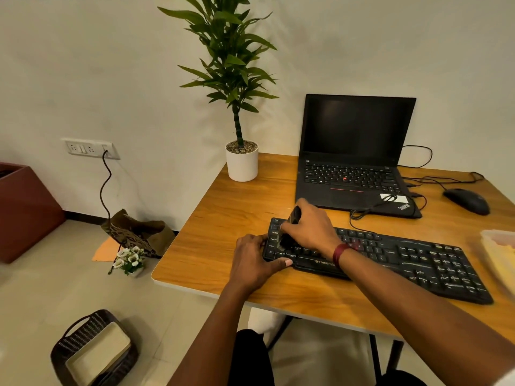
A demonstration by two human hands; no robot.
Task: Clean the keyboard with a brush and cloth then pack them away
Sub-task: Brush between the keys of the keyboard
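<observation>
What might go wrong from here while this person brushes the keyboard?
The right hand holds the brush on the keyboard just in front of the open laptop, so loosened dust may land on its keys. The loose cable looped behind the keyboard might snag the brush. The keyboard lies close to the table edge; if the left hand gripping its end slips, it may slide off.

One desk point(223, 218), one keyboard point(404, 257), one brush point(294, 215), one laptop point(356, 129), one mouse point(466, 200), one plant point(231, 65), one basket point(83, 327), one tub point(498, 246); two hands: left hand point(256, 260), right hand point(312, 227).
</observation>
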